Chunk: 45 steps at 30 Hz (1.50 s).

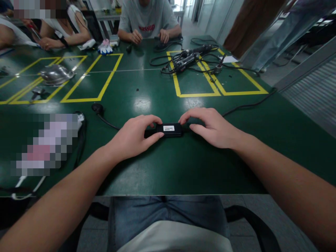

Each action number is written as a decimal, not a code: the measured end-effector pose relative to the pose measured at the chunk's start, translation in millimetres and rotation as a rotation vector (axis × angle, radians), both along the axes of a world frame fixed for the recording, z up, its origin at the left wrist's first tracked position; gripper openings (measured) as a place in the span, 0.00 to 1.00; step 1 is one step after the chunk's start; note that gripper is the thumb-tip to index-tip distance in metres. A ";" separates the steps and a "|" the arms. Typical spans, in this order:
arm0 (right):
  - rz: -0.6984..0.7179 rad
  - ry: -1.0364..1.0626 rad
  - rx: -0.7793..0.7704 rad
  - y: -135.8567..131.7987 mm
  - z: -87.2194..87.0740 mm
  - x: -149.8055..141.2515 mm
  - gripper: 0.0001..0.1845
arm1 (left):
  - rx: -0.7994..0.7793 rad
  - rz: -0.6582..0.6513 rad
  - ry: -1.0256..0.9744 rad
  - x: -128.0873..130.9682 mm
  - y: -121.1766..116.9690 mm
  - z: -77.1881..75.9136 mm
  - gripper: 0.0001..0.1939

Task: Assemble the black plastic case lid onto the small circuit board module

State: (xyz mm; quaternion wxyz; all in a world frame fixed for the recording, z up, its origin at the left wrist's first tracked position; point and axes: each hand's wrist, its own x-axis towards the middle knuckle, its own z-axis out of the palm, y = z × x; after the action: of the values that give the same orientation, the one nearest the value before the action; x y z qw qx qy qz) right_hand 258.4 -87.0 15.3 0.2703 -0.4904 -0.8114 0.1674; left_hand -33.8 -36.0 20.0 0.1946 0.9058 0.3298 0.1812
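A small black power adapter (172,133) with a white printed label lies on the green table in front of me. My left hand (136,134) is closed on its left end, index finger along the far edge and thumb on the near edge. Around the adapter's right end curves my right hand (210,127), fingers apart; its index fingertip is at the far corner, and its thumb is over the cord. From the left side a cord runs to a black plug (98,109). Another black cable (246,105) leads off to the right from behind my right hand.
A blurred-out object (49,143) with cords lies at left. Metal parts (56,74) sit within yellow tape outlines. Tangled black cables (187,61) and white-and-blue gloves (105,47) lie farther back. People sit across the table (147,175); others stand at right.
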 end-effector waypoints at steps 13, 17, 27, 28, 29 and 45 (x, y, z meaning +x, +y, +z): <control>0.018 -0.067 0.068 -2.5 -8.5 -6.9 0.22 | 0.036 0.003 -0.030 0.9 -1.5 0.3 0.17; 0.020 -0.063 0.072 -1.5 -7.3 -5.8 0.19 | 0.032 -0.005 -0.028 2.0 -1.8 -1.4 0.17; 0.022 -0.068 0.068 -0.4 -8.9 -5.0 0.17 | 0.049 -0.048 0.002 4.0 -0.2 -7.5 0.17; 0.020 -0.072 0.066 -0.4 -9.1 -5.0 0.17 | 0.043 -0.044 0.005 4.5 -0.4 -7.5 0.17; 0.017 -0.075 0.065 -0.3 -9.4 -4.9 0.17 | 0.038 -0.040 0.007 4.9 -0.6 -7.5 0.17; 0.020 -0.074 0.051 0.0 -8.9 -3.2 0.16 | 0.028 -0.046 0.003 6.5 1.6 -10.6 0.17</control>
State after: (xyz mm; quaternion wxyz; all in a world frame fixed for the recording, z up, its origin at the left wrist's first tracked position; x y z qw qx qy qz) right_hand 255.2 -87.1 6.4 0.2509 -0.4813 -0.8296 0.1309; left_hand -27.4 -34.4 9.4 0.1858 0.9160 0.3065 0.1800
